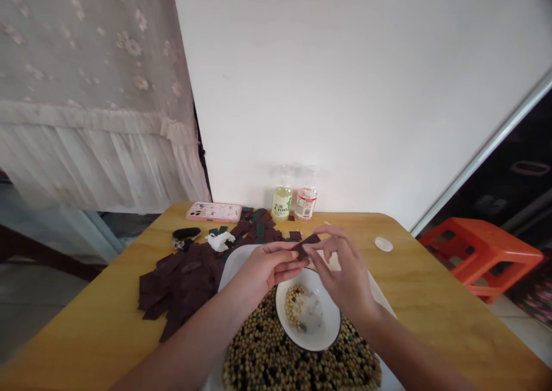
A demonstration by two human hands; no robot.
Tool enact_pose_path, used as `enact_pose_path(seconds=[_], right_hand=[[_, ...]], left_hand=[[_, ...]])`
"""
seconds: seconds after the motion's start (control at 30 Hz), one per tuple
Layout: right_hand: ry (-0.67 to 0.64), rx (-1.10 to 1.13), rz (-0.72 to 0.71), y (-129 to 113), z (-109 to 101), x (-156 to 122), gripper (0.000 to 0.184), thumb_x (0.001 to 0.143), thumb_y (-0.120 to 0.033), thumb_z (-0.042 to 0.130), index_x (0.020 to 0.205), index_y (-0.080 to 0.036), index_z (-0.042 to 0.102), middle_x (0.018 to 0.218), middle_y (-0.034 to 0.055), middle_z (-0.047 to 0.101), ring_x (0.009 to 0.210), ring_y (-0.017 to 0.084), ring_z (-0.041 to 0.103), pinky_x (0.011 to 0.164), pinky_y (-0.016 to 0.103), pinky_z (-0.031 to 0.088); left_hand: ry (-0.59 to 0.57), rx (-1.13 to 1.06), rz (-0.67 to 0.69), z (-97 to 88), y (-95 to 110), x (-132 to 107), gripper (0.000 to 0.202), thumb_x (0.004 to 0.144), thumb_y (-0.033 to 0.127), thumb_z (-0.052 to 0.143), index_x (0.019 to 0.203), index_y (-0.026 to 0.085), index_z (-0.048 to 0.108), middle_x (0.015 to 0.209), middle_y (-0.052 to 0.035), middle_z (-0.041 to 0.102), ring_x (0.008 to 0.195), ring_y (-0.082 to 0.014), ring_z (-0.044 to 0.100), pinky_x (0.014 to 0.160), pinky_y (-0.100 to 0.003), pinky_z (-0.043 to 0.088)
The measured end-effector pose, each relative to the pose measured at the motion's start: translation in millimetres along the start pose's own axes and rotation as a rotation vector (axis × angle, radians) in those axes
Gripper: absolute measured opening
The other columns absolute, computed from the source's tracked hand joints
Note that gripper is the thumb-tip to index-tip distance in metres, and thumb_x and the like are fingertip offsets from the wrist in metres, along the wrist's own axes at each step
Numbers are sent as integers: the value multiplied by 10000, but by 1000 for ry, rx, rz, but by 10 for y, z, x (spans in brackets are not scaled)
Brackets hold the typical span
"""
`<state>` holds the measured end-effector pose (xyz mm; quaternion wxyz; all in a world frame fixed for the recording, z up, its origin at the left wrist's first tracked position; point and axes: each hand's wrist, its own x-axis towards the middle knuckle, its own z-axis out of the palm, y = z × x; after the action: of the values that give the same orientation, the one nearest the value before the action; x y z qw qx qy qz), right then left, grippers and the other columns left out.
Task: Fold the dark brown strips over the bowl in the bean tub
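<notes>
My left hand (265,269) and my right hand (345,270) meet above a small white bowl (321,328), both pinching one dark maroon sachet (307,245) held between them. The bowl holds a few pale beans and stands on a heap of mixed pale and dark beans (267,359) spread over a white tray (235,261). A pile of several more maroon sachets (185,282) lies on the wooden table (431,299) to the left of the tray.
At the back of the table stand two small bottles (293,198), a pink phone (213,211), a black key fob (185,234) and crumpled white paper (219,240). A white lid (383,244) lies right. An orange stool (478,250) stands beyond the table's right edge.
</notes>
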<state>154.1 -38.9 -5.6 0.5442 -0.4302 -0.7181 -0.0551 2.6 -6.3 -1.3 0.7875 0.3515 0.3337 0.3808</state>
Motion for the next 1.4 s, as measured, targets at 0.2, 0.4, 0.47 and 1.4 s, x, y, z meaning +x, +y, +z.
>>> enact_pose_path(seconds=[0.2,0.4,0.47,1.4], right_hand=[[17,-25,18,12,-14,16,212,795,-111,540,701,-230,392,944,48,576,938,181,583,781,352,490],[-19,-24,-49,1,-17,13,219,789,-101,543,686,-228,397,918,44,584,949,183,575,817,378,480],[35,-20,4,20,-29,10,238,781,-115,564,678,-228,380,874,38,588,949,189,576,801,380,488],[-56,7,8,-7,-22,-5,242,789,-118,563,713,-235,365,924,45,591,935,186,598,723,337,512]], left_hand=[[-3,-22,30,-18,-21,18,192,665,107,676,857,119,662,818,-95,718,773,-192,681,755,-270,524],[-27,-33,33,-21,-21,15,195,665,107,675,859,112,655,793,-95,717,768,-196,682,763,-277,525],[-24,-19,32,-16,-19,4,184,672,109,673,854,116,655,805,-88,717,769,-197,682,766,-278,526],[18,27,2,18,21,-17,145,693,94,629,833,117,656,729,-72,697,667,-165,672,722,-311,532]])
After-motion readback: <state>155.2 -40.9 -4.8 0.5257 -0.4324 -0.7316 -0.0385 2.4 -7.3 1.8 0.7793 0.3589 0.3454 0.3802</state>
